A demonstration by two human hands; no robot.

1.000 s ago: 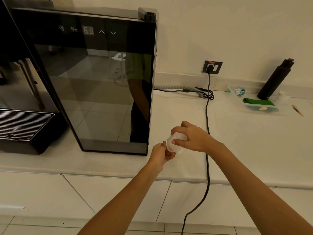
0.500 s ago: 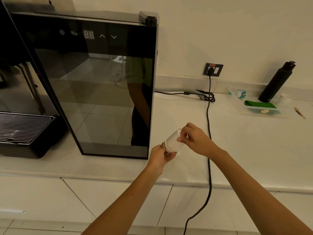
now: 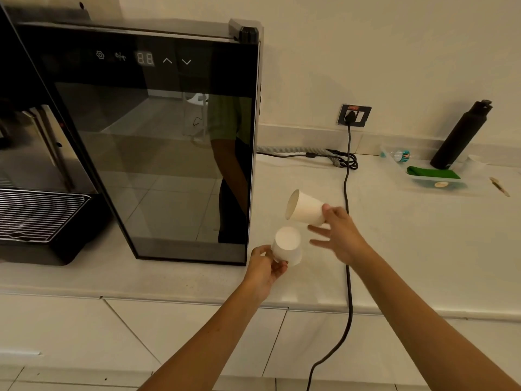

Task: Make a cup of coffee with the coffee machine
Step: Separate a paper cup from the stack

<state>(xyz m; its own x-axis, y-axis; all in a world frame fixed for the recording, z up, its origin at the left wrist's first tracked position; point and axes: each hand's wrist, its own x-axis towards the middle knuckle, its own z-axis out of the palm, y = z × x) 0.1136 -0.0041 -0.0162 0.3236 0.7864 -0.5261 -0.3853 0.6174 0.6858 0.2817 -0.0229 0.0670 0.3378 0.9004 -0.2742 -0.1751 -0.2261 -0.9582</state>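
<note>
Left grip (image 3: pixel 265 266) holds lower cup (image 3: pixel 287 245); right grip (image 3: pixel 339 235) pinches upper cup (image 3: pixel 306 208).

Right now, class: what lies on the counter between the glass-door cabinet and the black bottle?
In the head view, between the cabinet and the bottle runs a black cable from the socket, then a clear tray holding a green cloth.

I'm in a kitchen or break room — a pale stone worktop (image 3: pixel 394 249) carries a black coffee machine with steel drip grille (image 3: pixel 36 213), a black glass-door cooler (image 3: pixel 158 142), white cabinet fronts (image 3: pixel 70 328) below.
</note>
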